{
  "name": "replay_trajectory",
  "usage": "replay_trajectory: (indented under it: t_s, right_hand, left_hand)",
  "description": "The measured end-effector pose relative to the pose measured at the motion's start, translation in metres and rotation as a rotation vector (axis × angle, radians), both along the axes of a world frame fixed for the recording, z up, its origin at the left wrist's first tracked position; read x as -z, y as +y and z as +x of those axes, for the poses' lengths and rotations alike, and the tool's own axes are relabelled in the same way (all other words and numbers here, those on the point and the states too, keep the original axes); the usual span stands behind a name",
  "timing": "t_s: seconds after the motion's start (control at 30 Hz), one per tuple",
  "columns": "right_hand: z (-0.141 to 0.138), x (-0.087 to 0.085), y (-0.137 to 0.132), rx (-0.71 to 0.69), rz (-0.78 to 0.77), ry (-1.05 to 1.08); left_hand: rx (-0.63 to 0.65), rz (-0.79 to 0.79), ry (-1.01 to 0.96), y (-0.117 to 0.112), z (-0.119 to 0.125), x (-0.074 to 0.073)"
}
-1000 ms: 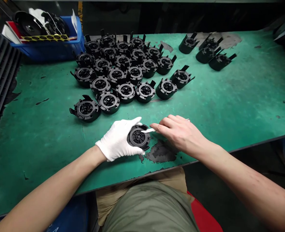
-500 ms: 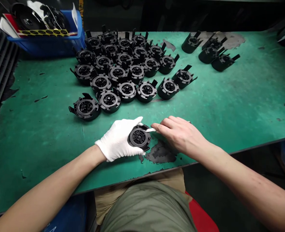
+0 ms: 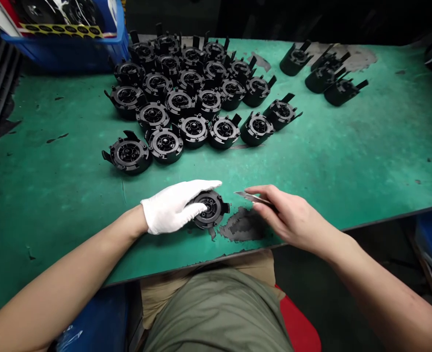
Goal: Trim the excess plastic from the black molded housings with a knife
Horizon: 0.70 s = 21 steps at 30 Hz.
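Black part [image 3: 216, 209] lies under the thumb of the left hand [image 3: 170, 208]

Left hand [image 3: 175, 205] partly hides a black housing [image 3: 216, 209]; top edge crops a blue bin [image 3: 72, 53].

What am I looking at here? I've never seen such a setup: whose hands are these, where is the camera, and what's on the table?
There is no robot here: a person is working with their own two hands. The camera is worn on the person's head and looks forward and down. The left hand, in a white glove, is at a round black part, its thumb across the part's face; how firmly it grips is hard to tell. The bare right hand holds a small pointed blade, its tip apart from the part. Beyond, on the worn green tabletop, stands a cluster of similar black parts, with a few more farther right. At the far left is a filled blue bin.
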State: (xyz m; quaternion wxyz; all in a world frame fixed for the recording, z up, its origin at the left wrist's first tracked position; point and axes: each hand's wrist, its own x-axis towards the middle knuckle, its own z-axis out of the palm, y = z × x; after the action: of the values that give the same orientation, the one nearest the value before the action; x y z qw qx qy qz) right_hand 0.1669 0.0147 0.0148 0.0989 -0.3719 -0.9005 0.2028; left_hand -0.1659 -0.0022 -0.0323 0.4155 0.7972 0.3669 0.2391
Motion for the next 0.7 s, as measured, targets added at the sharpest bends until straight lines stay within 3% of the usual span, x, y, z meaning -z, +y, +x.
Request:
replay_trajectory:
  t_s: [0.17, 0.3, 0.43, 0.7]
  right_hand:
    - [-0.011, 0.006, 0.009, -0.255, 0.239, -0.168]
    - [-0.014, 0.005, 0.017, -0.368, 0.348, -0.142]
    - [-0.012, 0.0, 0.014, -0.351, 0.362, -0.089]
    - [-0.011, 0.005, -0.023, -0.266, 0.417, -0.204]
  left_hand:
    - [-0.003, 0.111, 0.031, 0.002, 0.008, 0.004]
    - [-0.02, 0.144, 0.058, 0.003, 0.015, 0.013]
    - [-0.022, 0.168, 0.072, 0.004, 0.018, 0.017]
    - [-0.092, 0.227, 0.099, 0.002, 0.02, 0.01]
